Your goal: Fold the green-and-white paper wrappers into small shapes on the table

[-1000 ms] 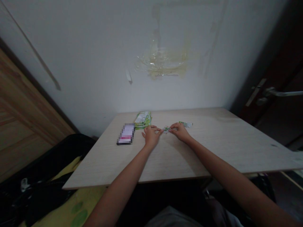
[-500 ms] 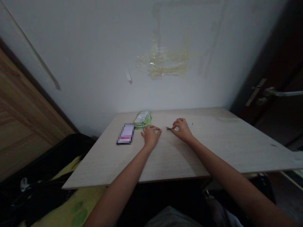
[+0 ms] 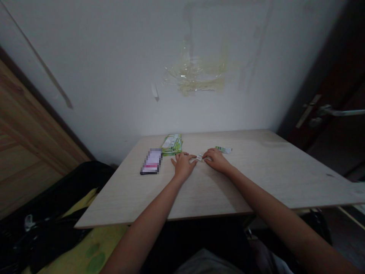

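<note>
Between my hands on the table lies a small whitish piece (image 3: pixel 199 156), too small to name. The fingertips of my left hand (image 3: pixel 183 165) pinch its left edge, with the other fingers partly curled. At its right edge, the thumb and fingers of my right hand (image 3: pixel 217 160) close on it. Just behind the right hand rests a narrow green and white packet strip (image 3: pixel 224 150). A stack of green and white packets (image 3: pixel 172 144) sits close behind my left hand, beside a phone (image 3: pixel 151 161) with a blurred screen.
The pale wooden table (image 3: pixel 256 182) stands against a wall with tape marks (image 3: pixel 199 80). A dark door with a metal handle (image 3: pixel 342 113) is at the right. Dark bags and a yellow cloth (image 3: pixel 85 247) lie below the table's left edge.
My right hand has moved slightly left and turned; the thin dark-looking piece in its pinch now shows as whitish and lies flatter. My left hand has shifted right to meet it.
</note>
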Motion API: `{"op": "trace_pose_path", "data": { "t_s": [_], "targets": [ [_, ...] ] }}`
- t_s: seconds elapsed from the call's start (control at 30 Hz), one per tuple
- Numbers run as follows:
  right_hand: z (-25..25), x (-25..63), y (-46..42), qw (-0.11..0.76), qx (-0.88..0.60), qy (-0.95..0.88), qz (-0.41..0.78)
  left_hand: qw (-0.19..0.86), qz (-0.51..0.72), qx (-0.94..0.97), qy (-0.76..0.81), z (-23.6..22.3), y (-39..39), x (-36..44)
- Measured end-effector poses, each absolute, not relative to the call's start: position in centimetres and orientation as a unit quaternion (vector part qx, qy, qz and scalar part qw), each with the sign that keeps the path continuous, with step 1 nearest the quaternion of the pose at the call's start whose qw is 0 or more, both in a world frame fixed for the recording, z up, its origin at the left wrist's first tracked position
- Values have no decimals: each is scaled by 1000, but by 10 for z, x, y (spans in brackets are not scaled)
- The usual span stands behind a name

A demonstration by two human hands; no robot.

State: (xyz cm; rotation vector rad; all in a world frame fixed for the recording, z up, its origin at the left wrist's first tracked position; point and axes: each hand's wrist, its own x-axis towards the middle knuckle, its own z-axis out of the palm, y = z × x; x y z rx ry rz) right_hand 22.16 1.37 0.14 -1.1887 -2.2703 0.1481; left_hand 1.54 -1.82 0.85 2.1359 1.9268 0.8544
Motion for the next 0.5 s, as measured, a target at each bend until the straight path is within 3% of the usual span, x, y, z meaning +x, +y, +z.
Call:
{"op": "trace_pose_path", "data": {
  "t_s": [0.5],
  "targets": [
    [-3,215,13,269,-422,-863,76,51,206,715,666,8,-20,17]
  ]
}}
